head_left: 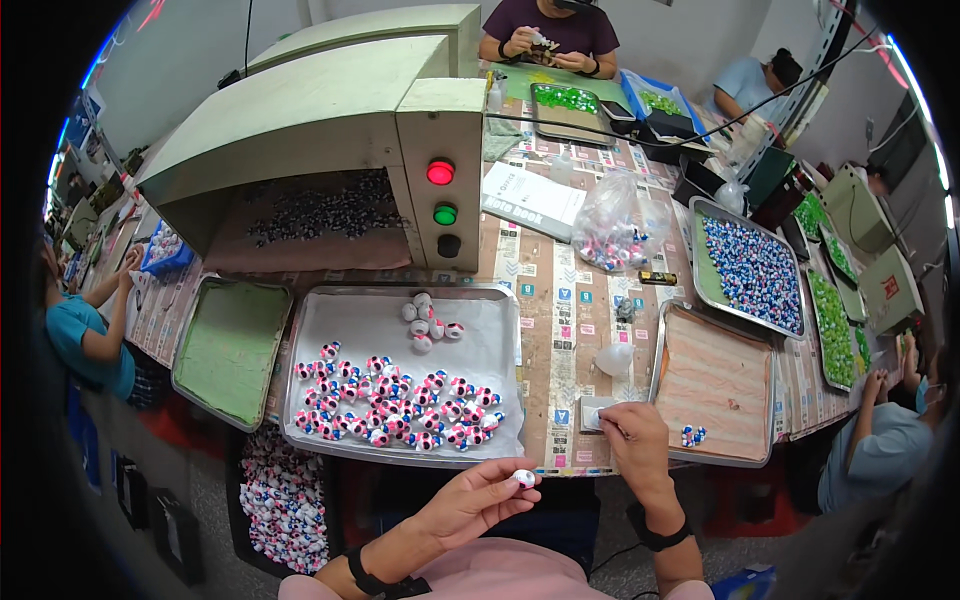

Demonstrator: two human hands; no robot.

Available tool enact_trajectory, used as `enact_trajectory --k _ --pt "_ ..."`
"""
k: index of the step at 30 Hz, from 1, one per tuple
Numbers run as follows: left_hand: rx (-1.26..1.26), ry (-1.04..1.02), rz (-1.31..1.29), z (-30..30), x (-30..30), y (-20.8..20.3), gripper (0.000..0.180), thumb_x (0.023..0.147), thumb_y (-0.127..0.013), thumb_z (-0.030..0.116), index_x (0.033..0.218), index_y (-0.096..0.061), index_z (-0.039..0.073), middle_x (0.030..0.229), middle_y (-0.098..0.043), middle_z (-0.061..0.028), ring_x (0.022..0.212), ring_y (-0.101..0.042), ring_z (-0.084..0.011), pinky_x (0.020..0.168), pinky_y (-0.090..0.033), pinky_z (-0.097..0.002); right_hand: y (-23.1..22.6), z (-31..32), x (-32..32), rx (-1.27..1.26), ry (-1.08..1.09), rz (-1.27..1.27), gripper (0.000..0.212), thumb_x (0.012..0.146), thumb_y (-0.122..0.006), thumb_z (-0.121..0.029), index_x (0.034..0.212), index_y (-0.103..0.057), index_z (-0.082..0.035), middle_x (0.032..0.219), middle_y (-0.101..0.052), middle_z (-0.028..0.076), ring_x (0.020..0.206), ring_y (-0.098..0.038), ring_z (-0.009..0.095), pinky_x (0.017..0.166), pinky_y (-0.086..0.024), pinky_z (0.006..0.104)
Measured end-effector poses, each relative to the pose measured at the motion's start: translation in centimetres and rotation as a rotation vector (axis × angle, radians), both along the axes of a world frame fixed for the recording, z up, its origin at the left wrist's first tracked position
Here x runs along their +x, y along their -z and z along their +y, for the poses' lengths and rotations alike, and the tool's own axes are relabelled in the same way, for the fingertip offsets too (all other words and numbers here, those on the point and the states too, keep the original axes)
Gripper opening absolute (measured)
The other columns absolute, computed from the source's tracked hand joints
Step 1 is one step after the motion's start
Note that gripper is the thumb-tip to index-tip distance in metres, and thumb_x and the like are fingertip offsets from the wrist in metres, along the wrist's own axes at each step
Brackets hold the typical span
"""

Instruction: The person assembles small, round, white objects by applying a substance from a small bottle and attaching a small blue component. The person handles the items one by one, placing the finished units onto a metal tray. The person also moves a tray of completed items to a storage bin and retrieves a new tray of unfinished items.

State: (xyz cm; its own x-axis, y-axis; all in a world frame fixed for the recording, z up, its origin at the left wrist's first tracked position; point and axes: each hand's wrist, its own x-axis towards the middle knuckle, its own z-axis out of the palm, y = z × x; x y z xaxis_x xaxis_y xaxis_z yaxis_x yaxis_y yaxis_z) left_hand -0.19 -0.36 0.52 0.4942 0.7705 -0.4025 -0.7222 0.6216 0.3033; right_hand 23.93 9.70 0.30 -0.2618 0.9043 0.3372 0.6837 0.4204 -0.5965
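Note:
My left hand (pixel 480 500) pinches a small white figurine head (pixel 524 479) with a dark spot, held in front of the table edge. To its right, my right hand (pixel 637 438) is closed, fingertips pressed together at a small pale block (pixel 594 412) on the table; what they hold, if anything, is too small to make out. Left of my hands, a metal tray (pixel 335 308) lined with white paper carries many white, pink and blue figurine heads (pixel 400 405), with several plainer white ones (pixel 424 325) apart at its back. Small blue-and-white pieces (pixel 693 436) lie on the paper-lined right tray (pixel 710 365).
A beige machine (pixel 300 110) with lit red and green lamps stands behind. Around are a green tray (pixel 230 345), white squeeze bottle (pixel 614 358), plastic bag (pixel 617 225), notebook (pixel 532 200) and tray of blue pieces (pixel 750 268). A full bin (pixel 283 505) sits below left. Other people work nearby.

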Motion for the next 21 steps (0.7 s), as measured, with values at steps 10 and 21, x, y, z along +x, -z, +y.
enact_trajectory --k 10,21 --pt "0.019 0.027 0.093 0.4 0.8 -0.4 0.039 0.097 -0.052 0.009 0.134 -0.043 -0.001 0.108 -0.058 -0.0087 0.101 -0.061 -0.0147 0.089 -0.052 -0.0250 -0.9 -0.6 0.0 -0.084 0.019 0.094 0.012 0.074 -0.070 0.000 0.086 -0.071 -0.002 0.083 -0.066 0.010 0.076 -0.060 0.026 0.068 -0.049 0.0336" --pt "0.019 0.008 0.117 0.8 1.8 0.2 0.032 0.095 -0.055 0.007 0.126 -0.049 0.000 0.113 -0.058 -0.0084 0.103 -0.061 -0.0160 0.091 -0.052 -0.0262 -3.7 -5.2 -2.1 -0.448 -0.149 0.469 0.017 0.080 -0.074 -0.005 0.097 -0.072 -0.002 0.093 -0.068 0.011 0.075 -0.064 0.013 0.062 -0.051 0.0226"
